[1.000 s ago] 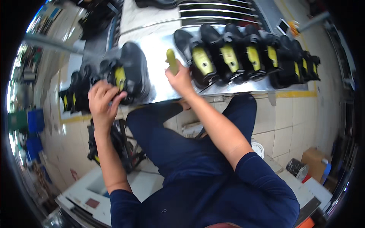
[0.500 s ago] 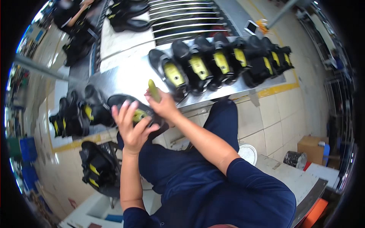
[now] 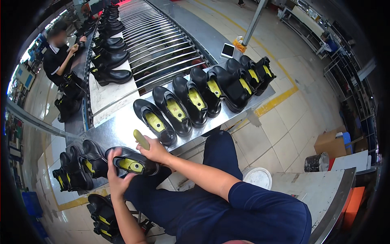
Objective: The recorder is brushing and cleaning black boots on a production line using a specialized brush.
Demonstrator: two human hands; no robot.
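Note:
A black shoe [image 3: 151, 166] with a yellow-green insole lies in front of me at the near edge of the metal table, its toe to the left. My left hand [image 3: 117, 174] grips its left part, thumb at the near side of the opening and fingers over the far side. In my right hand [image 3: 153, 149] is a flat, rounded yellow-green piece [image 3: 141, 139] whose kind I cannot make out; it points up and away, beside the shoe. Close to that hand stands the nearest shoe [image 3: 153, 121] of a row.
More black shoes [image 3: 185, 97] line the metal table [image 3: 109, 132] to the right, and others [image 3: 93, 158] stand at left. Beyond runs a roller conveyor [image 3: 162, 49] carrying shoes. A person [image 3: 57, 57] works far left. A white bucket [image 3: 258, 179] is at my right; shoes [image 3: 101, 211] hang low left.
My view has tilted up, showing more conveyor. The left hand, spread over the shoe before, now grips its side. The right hand keeps hold of the yellow-green piece.

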